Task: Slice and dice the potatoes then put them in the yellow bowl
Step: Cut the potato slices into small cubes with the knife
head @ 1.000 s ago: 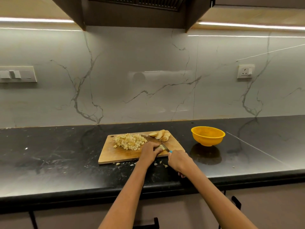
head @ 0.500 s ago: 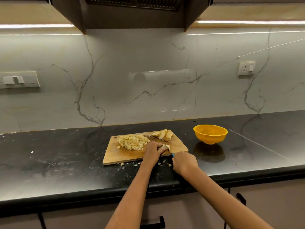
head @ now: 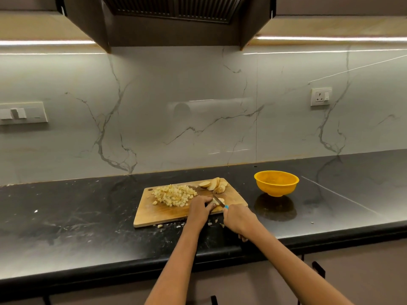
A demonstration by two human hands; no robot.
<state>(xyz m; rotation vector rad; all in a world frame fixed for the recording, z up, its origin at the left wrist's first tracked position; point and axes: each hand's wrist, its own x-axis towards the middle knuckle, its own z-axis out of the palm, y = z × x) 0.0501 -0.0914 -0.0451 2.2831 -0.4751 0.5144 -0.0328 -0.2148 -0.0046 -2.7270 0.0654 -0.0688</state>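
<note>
A wooden cutting board (head: 158,214) lies on the black counter. A heap of diced potato (head: 174,194) covers its back left part, and several potato slices (head: 213,184) lean together at its back right corner. My left hand (head: 199,208) holds down a potato piece (head: 217,204) near the board's front edge. My right hand (head: 239,219) grips a knife (head: 219,201) with a blue handle, its blade resting across that piece. The yellow bowl (head: 276,183) stands to the right of the board, and I see nothing in it.
Small potato scraps (head: 160,226) lie on the counter just in front of the board. The marble backsplash carries a socket (head: 321,96) at right and a switch plate (head: 22,113) at left. A dark hood (head: 174,16) hangs overhead. The counter edge runs close below my forearms.
My head has shifted, so the board and bowl sit slightly further right in view. Both hands stay on the potato piece and knife at the board's front edge.
</note>
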